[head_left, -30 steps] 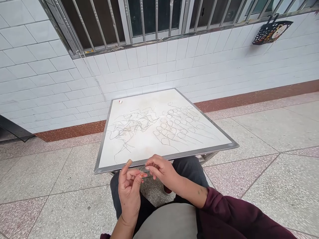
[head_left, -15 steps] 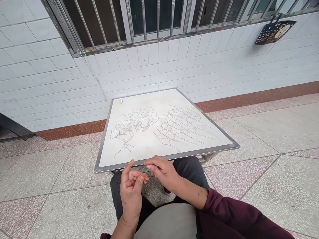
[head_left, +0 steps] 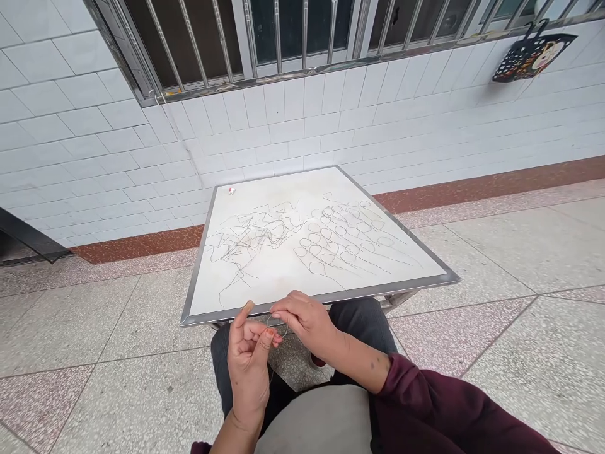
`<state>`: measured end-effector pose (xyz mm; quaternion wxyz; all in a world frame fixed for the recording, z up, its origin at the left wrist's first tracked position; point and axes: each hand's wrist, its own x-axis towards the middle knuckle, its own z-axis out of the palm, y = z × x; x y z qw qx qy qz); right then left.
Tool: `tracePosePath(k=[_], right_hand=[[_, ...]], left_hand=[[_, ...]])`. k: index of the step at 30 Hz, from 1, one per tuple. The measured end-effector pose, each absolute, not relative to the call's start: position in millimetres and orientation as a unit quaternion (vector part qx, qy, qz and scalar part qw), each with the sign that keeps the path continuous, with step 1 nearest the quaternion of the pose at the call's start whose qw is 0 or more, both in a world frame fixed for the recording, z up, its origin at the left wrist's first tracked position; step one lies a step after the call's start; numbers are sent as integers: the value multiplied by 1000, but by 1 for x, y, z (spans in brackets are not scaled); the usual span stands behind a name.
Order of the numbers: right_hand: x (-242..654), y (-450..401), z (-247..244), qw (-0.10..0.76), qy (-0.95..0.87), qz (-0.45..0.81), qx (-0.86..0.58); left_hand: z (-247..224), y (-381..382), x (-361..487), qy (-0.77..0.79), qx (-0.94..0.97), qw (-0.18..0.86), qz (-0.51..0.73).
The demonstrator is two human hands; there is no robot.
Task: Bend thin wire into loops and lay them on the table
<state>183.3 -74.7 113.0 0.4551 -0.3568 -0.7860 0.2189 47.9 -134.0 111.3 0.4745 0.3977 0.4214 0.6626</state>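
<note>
Between my hands, just in front of the table's near edge, is a thin wire loop (head_left: 286,328). My left hand (head_left: 250,359) pinches its lower side between thumb and finger, with the index finger raised. At the top of the loop, my right hand (head_left: 309,325) closes thumb and fingers on the wire. Beyond them, on the white table (head_left: 278,280), lie several looped wires (head_left: 326,246) with straight tails on the right. A tangle of bent, unlooped wires (head_left: 250,233) spreads over the left half.
The table's metal rim (head_left: 397,285) runs just above my knees. A small red-and-white item (head_left: 231,190) sits at its far left corner. Behind stands a white tiled wall (head_left: 302,129) with a barred window. A patterned bag (head_left: 529,60) hangs at the upper right.
The loop between my hands now shows larger and rounder, and my right fingers have shifted slightly up and left along it. The camera view has moved a little.
</note>
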Motion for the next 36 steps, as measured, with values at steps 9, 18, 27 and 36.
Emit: tracePosePath(k=[9,18,27,36], right_hand=[[181,-72,112,445,-809,219,-317],[188,-73,120,420,-751,353,-367],[180,-78,116,431,-752,318,-385],[172,-87,114,406,-641,529,-380]], left_hand=[[111,-135,48,423,399,485,653],[116,-137,47,458,370,425,687],[113,-138,47,452,389,441,671],[116,-139,45,484,375,370,699]])
